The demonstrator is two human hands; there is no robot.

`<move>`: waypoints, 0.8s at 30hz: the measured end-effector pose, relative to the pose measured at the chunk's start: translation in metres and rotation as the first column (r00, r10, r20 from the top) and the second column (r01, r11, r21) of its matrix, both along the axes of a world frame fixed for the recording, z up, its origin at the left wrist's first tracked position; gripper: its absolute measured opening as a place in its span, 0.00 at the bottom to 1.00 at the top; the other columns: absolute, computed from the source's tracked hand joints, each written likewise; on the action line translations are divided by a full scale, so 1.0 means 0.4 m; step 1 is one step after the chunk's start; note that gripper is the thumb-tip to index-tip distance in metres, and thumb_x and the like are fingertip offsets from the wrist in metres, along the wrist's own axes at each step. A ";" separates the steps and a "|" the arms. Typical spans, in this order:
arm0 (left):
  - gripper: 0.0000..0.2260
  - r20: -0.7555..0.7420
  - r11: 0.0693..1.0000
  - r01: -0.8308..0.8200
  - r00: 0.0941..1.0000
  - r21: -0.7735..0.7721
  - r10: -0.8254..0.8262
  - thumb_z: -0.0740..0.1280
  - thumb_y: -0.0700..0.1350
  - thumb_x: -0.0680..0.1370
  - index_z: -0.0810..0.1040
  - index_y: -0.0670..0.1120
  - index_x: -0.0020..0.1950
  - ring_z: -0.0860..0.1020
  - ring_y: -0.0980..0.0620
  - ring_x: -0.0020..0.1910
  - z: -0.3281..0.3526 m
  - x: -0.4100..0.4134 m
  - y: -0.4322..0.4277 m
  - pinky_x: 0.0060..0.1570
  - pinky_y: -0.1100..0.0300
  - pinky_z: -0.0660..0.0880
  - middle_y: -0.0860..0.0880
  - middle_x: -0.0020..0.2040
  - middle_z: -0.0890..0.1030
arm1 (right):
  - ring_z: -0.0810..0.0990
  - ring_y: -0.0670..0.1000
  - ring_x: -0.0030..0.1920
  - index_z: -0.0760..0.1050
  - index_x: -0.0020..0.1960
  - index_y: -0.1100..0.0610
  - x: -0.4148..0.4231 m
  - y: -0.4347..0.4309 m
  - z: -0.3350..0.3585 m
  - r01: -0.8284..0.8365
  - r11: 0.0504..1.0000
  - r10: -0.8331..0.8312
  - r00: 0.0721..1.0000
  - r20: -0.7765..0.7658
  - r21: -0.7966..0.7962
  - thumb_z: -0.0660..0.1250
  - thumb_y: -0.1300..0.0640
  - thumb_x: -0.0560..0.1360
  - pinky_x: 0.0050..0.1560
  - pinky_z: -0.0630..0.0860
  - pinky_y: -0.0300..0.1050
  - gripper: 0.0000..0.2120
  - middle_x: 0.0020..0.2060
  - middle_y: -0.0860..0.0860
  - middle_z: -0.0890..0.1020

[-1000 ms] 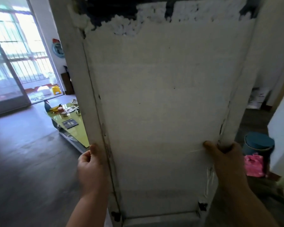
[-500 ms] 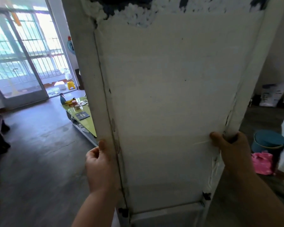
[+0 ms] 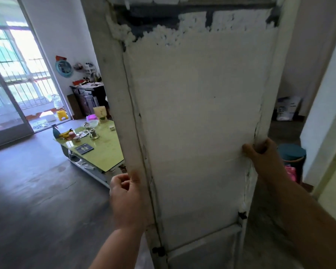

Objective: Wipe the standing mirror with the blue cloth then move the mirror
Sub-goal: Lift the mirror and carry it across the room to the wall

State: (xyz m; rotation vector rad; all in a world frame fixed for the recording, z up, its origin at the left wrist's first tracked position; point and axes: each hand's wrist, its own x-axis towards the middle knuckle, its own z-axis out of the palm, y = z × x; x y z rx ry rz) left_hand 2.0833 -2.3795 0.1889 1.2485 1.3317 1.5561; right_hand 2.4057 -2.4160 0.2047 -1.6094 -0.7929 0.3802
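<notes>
We carry the mirror (image 3: 198,123) back-side toward us, left hand (image 3: 127,199) and right hand (image 3: 264,158) each clamped on a frame edge. Since a second ago the table (image 3: 103,150) has swung further into view: move underway. Cloth unseen.

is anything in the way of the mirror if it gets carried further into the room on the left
Yes. Both hands, left hand and right hand, grip the mirror by its side rails. The green low table stands just beyond its left edge. The floor nearer the camera looks bare.
</notes>
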 end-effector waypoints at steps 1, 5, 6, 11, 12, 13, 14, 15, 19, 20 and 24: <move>0.15 -0.013 1.000 0.018 1.000 0.006 -0.018 0.63 0.64 0.71 0.73 0.53 0.46 0.76 0.54 0.35 0.001 -0.019 -0.008 0.28 0.65 0.70 0.48 0.40 0.78 | 0.76 0.56 0.56 0.67 0.66 0.59 -0.019 -0.005 0.001 0.004 1.000 -0.004 1.000 -0.005 0.005 0.70 0.53 0.75 0.57 0.71 0.50 0.23 0.58 0.56 0.76; 0.09 -0.007 0.987 0.158 0.987 -0.003 -0.158 0.65 0.56 0.76 0.76 0.52 0.48 0.78 0.45 0.38 0.014 -0.071 -0.035 0.33 0.54 0.77 0.41 0.43 0.80 | 0.77 0.61 0.56 0.68 0.62 0.61 -0.099 -0.020 0.015 0.062 0.998 -0.062 0.998 -0.017 -0.031 0.67 0.56 0.75 0.57 0.76 0.58 0.19 0.57 0.61 0.77; 0.05 0.007 0.982 0.190 0.982 -0.002 -0.190 0.66 0.52 0.77 0.76 0.51 0.47 0.77 0.45 0.37 0.017 -0.072 -0.043 0.32 0.55 0.77 0.42 0.42 0.79 | 0.77 0.61 0.55 0.68 0.62 0.62 -0.122 -0.024 0.020 0.085 0.995 -0.085 0.996 -0.003 -0.048 0.67 0.56 0.75 0.54 0.76 0.58 0.19 0.57 0.62 0.76; 0.06 0.016 0.968 0.248 0.968 0.041 -0.249 0.67 0.48 0.78 0.73 0.49 0.44 0.73 0.50 0.34 0.019 -0.072 -0.080 0.35 0.57 0.71 0.43 0.39 0.77 | 0.66 0.59 0.70 0.51 0.78 0.54 -0.299 -0.068 0.056 0.046 0.995 -0.045 0.999 0.020 -0.087 0.65 0.42 0.76 0.67 0.66 0.56 0.37 0.76 0.57 0.60; 0.07 0.019 0.967 0.250 0.968 0.047 -0.251 0.67 0.48 0.78 0.73 0.48 0.43 0.73 0.49 0.34 0.017 -0.076 -0.085 0.35 0.56 0.72 0.43 0.38 0.77 | 0.59 0.58 0.75 0.46 0.79 0.51 -0.337 -0.081 0.066 0.023 0.997 -0.020 0.999 0.038 -0.078 0.63 0.38 0.76 0.72 0.60 0.57 0.41 0.78 0.55 0.54; 0.07 0.020 0.967 0.250 0.968 0.053 -0.251 0.68 0.49 0.77 0.73 0.49 0.43 0.73 0.49 0.34 0.015 -0.081 -0.088 0.35 0.56 0.72 0.44 0.38 0.77 | 0.54 0.56 0.77 0.43 0.79 0.50 -0.377 -0.094 0.078 0.001 0.999 0.003 0.998 0.062 -0.053 0.62 0.35 0.74 0.75 0.55 0.56 0.43 0.79 0.52 0.50; 0.07 0.021 0.965 0.255 0.966 0.054 -0.256 0.68 0.49 0.77 0.73 0.49 0.42 0.73 0.49 0.35 0.014 -0.083 -0.093 0.35 0.56 0.72 0.44 0.38 0.77 | 0.51 0.53 0.78 0.41 0.79 0.48 -0.413 -0.116 0.094 -0.017 1.000 0.019 0.996 0.085 -0.022 0.61 0.33 0.73 0.75 0.52 0.51 0.45 0.80 0.50 0.48; 0.08 0.026 0.965 0.255 0.966 0.053 -0.257 0.68 0.49 0.77 0.72 0.49 0.42 0.74 0.48 0.35 0.011 -0.087 -0.094 0.36 0.56 0.72 0.45 0.38 0.77 | 0.49 0.51 0.78 0.40 0.79 0.46 -0.447 -0.129 0.108 -0.052 0.999 0.052 0.993 0.106 -0.002 0.60 0.30 0.70 0.72 0.50 0.47 0.47 0.80 0.48 0.46; 0.09 0.007 0.954 0.296 0.955 0.052 -0.297 0.68 0.53 0.76 0.73 0.49 0.42 0.76 0.48 0.36 0.008 -0.092 -0.113 0.35 0.55 0.75 0.44 0.40 0.78 | 0.45 0.46 0.77 0.36 0.77 0.39 -0.564 -0.172 0.167 -0.173 0.984 0.164 0.968 0.191 0.033 0.58 0.23 0.61 0.65 0.49 0.41 0.53 0.79 0.43 0.41; 0.10 -0.002 0.954 0.296 0.955 0.052 -0.296 0.68 0.53 0.76 0.73 0.49 0.42 0.77 0.47 0.37 0.005 -0.092 -0.117 0.36 0.53 0.76 0.43 0.40 0.79 | 0.43 0.45 0.77 0.36 0.76 0.39 -0.586 -0.174 0.177 -0.191 0.981 0.179 0.961 0.211 0.040 0.59 0.22 0.60 0.65 0.49 0.41 0.54 0.79 0.43 0.40; 0.09 0.024 0.948 0.313 0.949 0.062 -0.315 0.70 0.51 0.75 0.73 0.49 0.41 0.75 0.51 0.33 0.005 -0.082 -0.152 0.33 0.55 0.75 0.45 0.37 0.78 | 0.34 0.49 0.77 0.33 0.76 0.39 -0.658 -0.189 0.200 -0.193 0.980 0.172 0.940 0.296 0.044 0.62 0.24 0.61 0.70 0.43 0.47 0.56 0.78 0.47 0.37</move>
